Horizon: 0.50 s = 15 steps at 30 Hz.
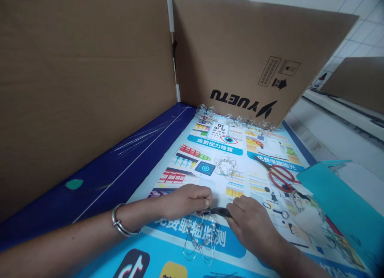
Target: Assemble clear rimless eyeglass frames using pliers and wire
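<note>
My left hand [188, 200], with metal bangles on its wrist, is closed in a pinch on thin wire at the end of a dark tool [218, 211]. My right hand [251, 222] is wrapped round that tool's other end. Below them hangs a tangle of thin wire loops with clear beads [200, 240], lying on the printed poster [168, 254]. A finished-looking beaded wire cluster [225, 166] lies farther back on the poster.
Red-handled scissors [280, 178] lie to the right of the cluster. A row of beaded wire pieces [237, 119] lines the foot of the cardboard wall [240, 50]. More cardboard [75, 82] stands at the left. A teal sheet [339, 198] lies at the right.
</note>
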Each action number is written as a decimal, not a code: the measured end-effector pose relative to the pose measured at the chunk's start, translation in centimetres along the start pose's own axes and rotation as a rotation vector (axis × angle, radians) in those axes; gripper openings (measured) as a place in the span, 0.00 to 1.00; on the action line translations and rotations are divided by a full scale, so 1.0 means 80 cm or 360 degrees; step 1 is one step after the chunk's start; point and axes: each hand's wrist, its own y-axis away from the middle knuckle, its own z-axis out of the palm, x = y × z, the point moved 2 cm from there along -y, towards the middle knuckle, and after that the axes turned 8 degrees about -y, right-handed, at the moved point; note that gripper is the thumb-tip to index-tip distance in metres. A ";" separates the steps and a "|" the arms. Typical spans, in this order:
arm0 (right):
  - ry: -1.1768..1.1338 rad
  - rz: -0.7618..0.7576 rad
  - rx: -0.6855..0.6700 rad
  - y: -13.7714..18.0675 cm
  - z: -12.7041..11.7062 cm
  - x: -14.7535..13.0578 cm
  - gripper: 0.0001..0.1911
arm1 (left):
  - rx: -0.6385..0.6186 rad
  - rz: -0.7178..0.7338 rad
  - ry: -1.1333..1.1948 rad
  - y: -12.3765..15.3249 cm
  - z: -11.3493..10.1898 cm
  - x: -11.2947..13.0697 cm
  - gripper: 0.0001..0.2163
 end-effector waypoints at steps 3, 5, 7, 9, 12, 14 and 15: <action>-0.0054 0.0070 -0.0053 -0.001 -0.001 -0.001 0.05 | 0.0004 0.0007 0.0021 0.000 0.000 -0.002 0.09; -0.0085 0.0126 -0.0085 0.000 -0.003 -0.001 0.05 | 0.0018 0.0022 0.0005 0.000 0.000 -0.004 0.09; -0.0113 0.0182 -0.0119 0.000 -0.005 -0.002 0.05 | 0.0033 0.0027 -0.0007 0.000 0.000 -0.005 0.09; -0.0144 0.0234 -0.0156 0.000 -0.007 -0.002 0.05 | 0.0048 0.0027 -0.0006 0.000 0.000 -0.006 0.08; -0.0199 0.0284 -0.0202 -0.001 -0.009 -0.003 0.06 | 0.0061 0.0029 -0.0010 0.000 0.001 -0.007 0.08; -0.0242 0.0320 -0.0227 -0.003 -0.011 -0.004 0.06 | 0.0075 0.0020 -0.0024 0.000 0.001 -0.006 0.08; -0.0263 0.0344 -0.0239 -0.003 -0.012 -0.005 0.06 | 0.0078 0.0012 -0.0030 0.000 0.001 -0.005 0.08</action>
